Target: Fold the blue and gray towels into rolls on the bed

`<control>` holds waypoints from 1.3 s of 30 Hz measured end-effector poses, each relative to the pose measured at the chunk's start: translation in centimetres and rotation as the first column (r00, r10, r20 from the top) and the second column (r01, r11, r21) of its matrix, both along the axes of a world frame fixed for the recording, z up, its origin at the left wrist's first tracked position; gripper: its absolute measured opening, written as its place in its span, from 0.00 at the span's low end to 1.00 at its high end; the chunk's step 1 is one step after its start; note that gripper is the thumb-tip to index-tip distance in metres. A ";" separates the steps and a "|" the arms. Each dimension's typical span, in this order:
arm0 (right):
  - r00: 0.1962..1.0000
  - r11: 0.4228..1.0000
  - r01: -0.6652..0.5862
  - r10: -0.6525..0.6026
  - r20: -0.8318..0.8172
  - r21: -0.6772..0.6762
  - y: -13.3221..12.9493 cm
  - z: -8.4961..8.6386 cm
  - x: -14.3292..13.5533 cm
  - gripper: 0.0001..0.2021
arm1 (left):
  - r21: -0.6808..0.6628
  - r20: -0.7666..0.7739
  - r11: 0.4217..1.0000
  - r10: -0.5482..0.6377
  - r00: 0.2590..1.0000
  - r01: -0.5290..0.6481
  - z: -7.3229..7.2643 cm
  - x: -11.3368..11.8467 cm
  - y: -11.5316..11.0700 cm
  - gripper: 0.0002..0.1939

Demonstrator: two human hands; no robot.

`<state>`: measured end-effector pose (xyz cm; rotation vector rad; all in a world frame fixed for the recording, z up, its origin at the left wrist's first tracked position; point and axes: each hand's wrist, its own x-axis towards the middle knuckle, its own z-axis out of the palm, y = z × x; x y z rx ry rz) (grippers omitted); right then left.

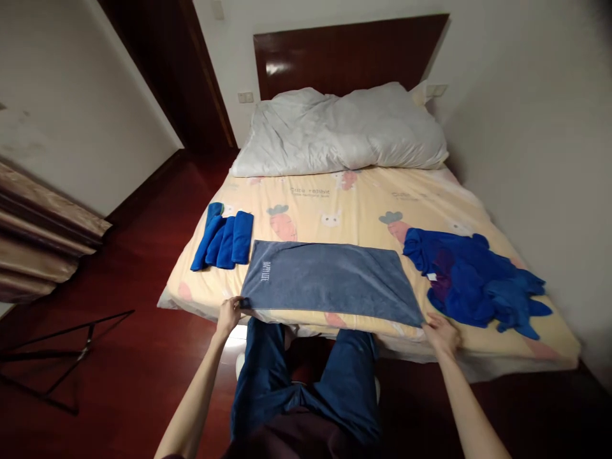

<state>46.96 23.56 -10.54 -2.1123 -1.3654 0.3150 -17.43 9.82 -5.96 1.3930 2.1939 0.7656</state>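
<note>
Dark shirt (294,437) nearest, towel (329,278) separates rolls (226,241) from heap (475,280).

A rumpled pale duvet (335,137) lies far, before a dark wooden headboard (349,54); left hangs a beige-brown curtain (38,239), near left a black tripod (87,347).

Single head-worn view, facing forward and down, close above legs (262,376), bed (354,204) ahead, headboard (349,57) farthest
</note>
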 end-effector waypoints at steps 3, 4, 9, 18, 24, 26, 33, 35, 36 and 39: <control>0.987 0.986 -0.093 0.074 0.145 0.135 2.1 3.1 -4.1 0.24 | 0.148 -0.300 0.982 -0.072 0.951 0.121 1.3 2.2 2.5 0.18; 0.975 0.967 -0.167 0.133 0.178 0.190 2.9 4.2 -6.0 0.25 | 0.184 -0.363 0.968 -0.092 0.927 0.169 1.8 3.4 3.7 0.19; 0.851 0.858 -0.490 0.434 0.295 0.153 6.2 7.4 -17.7 0.26 | 0.136 -0.480 0.934 -0.229 0.847 0.330 2.9 10.1 10.0 0.27; 0.698 0.717 -0.681 0.697 0.163 -0.149 6.4 -0.3 -25.5 0.29 | 0.066 -0.470 0.949 -0.243 0.849 0.308 -5.1 11.7 11.9 0.32; 0.702 0.715 -0.680 0.699 0.134 -0.166 7.2 -0.7 -25.0 0.31 | 0.044 -0.474 0.953 -0.244 0.846 0.299 -5.2 11.7 12.4 0.33; 0.705 0.714 -0.678 0.699 0.121 -0.176 7.3 -0.4 -25.1 0.31 | 0.049 -0.456 0.953 -0.244 0.856 0.298 -4.8 11.9 12.5 0.33; 0.676 0.671 -0.717 0.735 0.047 -0.186 7.6 1.0 -24.7 0.31 | 0.047 -0.473 0.956 -0.234 0.849 0.290 -4.7 12.0 12.1 0.32; 0.640 0.625 -0.764 0.765 -0.069 -0.157 9.2 1.8 -22.8 0.27 | 0.004 -0.475 0.950 -0.273 0.837 0.312 -4.4 10.8 12.6 0.31; 0.634 0.622 -0.774 0.764 -0.124 -0.122 10.6 2.3 -21.3 0.24 | -0.030 -0.453 0.942 -0.311 0.836 0.335 -4.2 9.7 13.3 0.29; 0.736 0.740 -0.673 0.667 -0.118 -0.014 16.0 3.8 -15.2 0.20 | -0.084 -0.325 0.894 -0.443 0.836 0.441 -2.7 4.6 16.8 0.25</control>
